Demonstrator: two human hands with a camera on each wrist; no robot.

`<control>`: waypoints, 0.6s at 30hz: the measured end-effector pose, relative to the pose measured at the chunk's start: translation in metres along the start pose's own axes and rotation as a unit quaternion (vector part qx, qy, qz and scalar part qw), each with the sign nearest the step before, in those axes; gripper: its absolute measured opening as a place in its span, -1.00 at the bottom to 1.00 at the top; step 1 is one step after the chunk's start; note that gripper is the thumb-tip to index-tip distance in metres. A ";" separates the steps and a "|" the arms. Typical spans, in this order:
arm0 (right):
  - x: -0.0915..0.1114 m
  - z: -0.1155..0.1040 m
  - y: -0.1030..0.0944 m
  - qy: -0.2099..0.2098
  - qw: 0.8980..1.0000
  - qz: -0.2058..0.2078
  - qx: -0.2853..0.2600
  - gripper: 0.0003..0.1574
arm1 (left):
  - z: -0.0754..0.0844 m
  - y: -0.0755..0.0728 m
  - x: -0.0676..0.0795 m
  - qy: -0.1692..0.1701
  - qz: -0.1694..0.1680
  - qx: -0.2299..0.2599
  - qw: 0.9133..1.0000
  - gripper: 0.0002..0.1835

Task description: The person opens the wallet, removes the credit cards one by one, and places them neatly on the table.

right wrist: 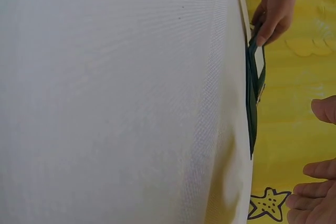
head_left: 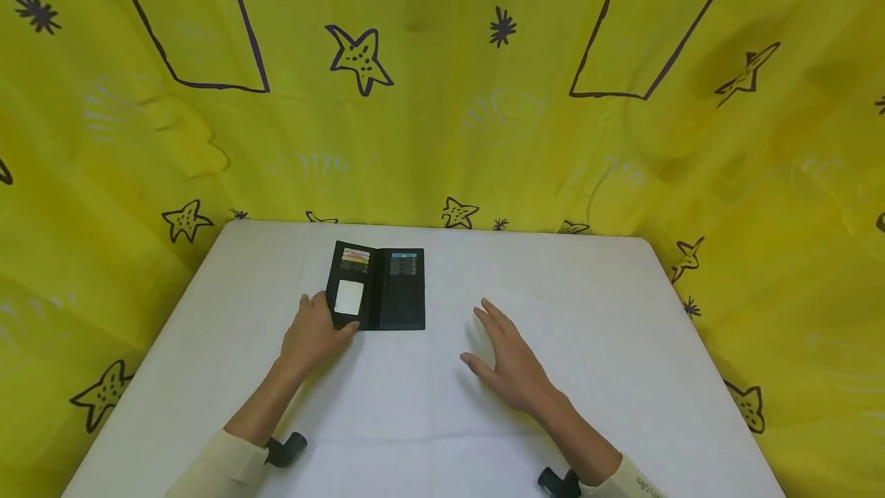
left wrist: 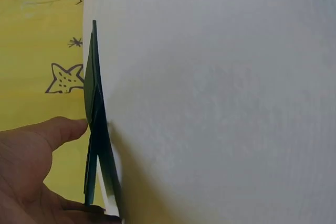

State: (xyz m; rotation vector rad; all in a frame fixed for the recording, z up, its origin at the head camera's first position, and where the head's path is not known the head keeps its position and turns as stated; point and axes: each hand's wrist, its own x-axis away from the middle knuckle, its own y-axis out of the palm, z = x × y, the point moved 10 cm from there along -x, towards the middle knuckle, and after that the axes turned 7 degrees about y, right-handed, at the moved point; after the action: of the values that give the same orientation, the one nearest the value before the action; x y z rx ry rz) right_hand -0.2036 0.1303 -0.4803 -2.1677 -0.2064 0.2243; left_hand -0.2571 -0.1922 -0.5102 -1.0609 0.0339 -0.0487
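Observation:
A dark bifold wallet (head_left: 402, 302) lies opened out on the white table, its left half tilted up a little. Several cards (head_left: 356, 260) show in the upper slots of that left half, above a white card or window (head_left: 349, 297). Another card (head_left: 404, 263) sits at the top of the right half. My left hand (head_left: 314, 336) grips the wallet's lower left edge, thumb on the inner face; the left wrist view shows the wallet (left wrist: 97, 108) edge-on. To the right of the wallet, my right hand (head_left: 512, 367) hovers with fingers extended, touching nothing.
The white table (head_left: 553, 283) stands against a yellow curtain (head_left: 429, 129) printed with starfish and box outlines. That curtain also hangs along both sides. A dark wrist camera (head_left: 286, 449) is strapped at the left cuff, another (head_left: 558, 483) at the right.

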 end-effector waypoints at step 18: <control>0.002 0.001 0.000 -0.008 1.000 0.003 0.002 -0.06 | -0.004 0.007 -0.008 0.081 -0.035 -0.030 0.996 0.04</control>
State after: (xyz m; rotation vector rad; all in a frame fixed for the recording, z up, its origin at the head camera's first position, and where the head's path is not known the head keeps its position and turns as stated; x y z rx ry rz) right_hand -0.2024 0.1317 -0.4812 -2.1633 -0.2084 0.2446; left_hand -0.2655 -0.1916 -0.5178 -1.1155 0.1458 -0.1986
